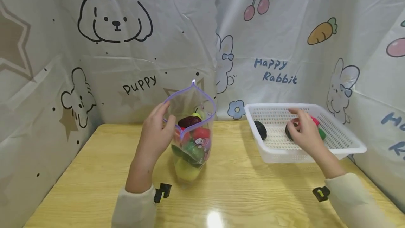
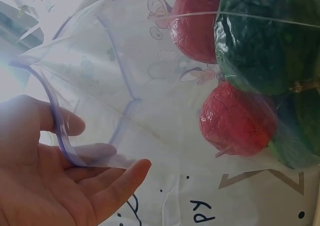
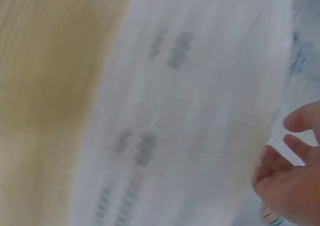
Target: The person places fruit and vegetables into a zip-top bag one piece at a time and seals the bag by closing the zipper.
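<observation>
My left hand holds the rim of an upright clear zip bag with a purple seal. In the left wrist view the bag's purple edge runs between thumb and fingers. Inside the bag are red round fruits, a large dark green piece, a dark reddish piece and a yellow one at the bottom. Over the white basket, my right hand has loosely bent fingers and nothing visible in its grasp. It partly covers a dark round piece.
In the basket, a blackish oval piece lies at the left, a red piece and a green piece at the right. The wooden table meets printed cloth walls at the back and sides.
</observation>
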Demonstrator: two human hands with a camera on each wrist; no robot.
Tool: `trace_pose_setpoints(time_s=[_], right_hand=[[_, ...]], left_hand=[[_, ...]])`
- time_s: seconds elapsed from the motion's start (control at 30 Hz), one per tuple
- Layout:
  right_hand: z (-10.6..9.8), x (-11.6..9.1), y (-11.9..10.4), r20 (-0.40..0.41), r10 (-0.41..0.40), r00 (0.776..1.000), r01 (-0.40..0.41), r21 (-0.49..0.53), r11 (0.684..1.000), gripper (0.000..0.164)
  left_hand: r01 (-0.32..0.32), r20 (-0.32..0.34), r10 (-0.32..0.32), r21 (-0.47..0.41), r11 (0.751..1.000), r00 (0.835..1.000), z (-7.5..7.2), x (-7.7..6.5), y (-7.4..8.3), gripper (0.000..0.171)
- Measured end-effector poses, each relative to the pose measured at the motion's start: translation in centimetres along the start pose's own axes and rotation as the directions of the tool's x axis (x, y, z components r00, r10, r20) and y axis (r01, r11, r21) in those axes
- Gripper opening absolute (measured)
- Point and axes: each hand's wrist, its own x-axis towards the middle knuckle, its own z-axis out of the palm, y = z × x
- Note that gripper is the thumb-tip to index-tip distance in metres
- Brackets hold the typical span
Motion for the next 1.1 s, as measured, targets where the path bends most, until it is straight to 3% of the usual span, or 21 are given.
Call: trace_pose_setpoints(time_s=[0.07, 0.13, 0.3, 0.43, 0.63, 0.77, 0.97, 1.1], right_hand=[[-0.8, -0.4, 2.3, 0.063, 0.096, 0.993, -0.094, -0.046, 0.995, 0.042], [-1.1, -0.5, 4.2, 0.17, 0.165, 0.972, -0.148, -0.112, 0.983, 0.044], [-0.5, 0.2, 6.6, 0.419, 0.257, 0.871, -0.175, -0.225, 0.958, 0.049], [0.6, 1.1, 7.0, 0.498, 0.293, 0.816, -0.169, -0.279, 0.945, 0.054], [1.1, 1.7, 7.1, 0.527, 0.38, 0.76, -0.216, -0.347, 0.913, 0.06], [1.1, 1.7, 7.3, 0.493, 0.446, 0.747, -0.257, -0.404, 0.878, 0.065], [1.2, 1.8, 7.5, 0.451, 0.455, 0.768, -0.257, -0.435, 0.863, 0.054], [1.1, 1.8, 7.5, 0.389, 0.502, 0.773, -0.326, -0.434, 0.84, 0.052]], left_hand=[[-0.012, 0.0, 0.012, 0.007, 1.0, 1.0, 0.2, 0.1, 0.2, 0.054], [-0.02, 0.005, 0.02, 0.015, 1.0, 1.0, 0.3, 0.1, 0.3, 0.054], [-0.023, 0.01, 0.023, 0.02, 1.0, 1.0, 0.6, 0.2, 0.3, 0.054], [-0.027, 0.0, 0.027, 0.021, 0.999, 1.0, 0.5, 0.3, 0.2, 0.055], [-0.026, -0.009, 0.026, 0.026, 0.999, 1.0, 0.5, 0.2, 0.2, 0.054], [-0.027, -0.007, 0.027, 0.028, 0.999, 1.0, 0.6, 0.2, 0.2, 0.054], [-0.027, -0.005, 0.027, 0.026, 0.999, 1.0, 0.6, 0.2, 0.1, 0.054], [-0.02, 0.005, 0.02, 0.018, 1.0, 1.0, 0.7, 0.2, 0.0, 0.054]])
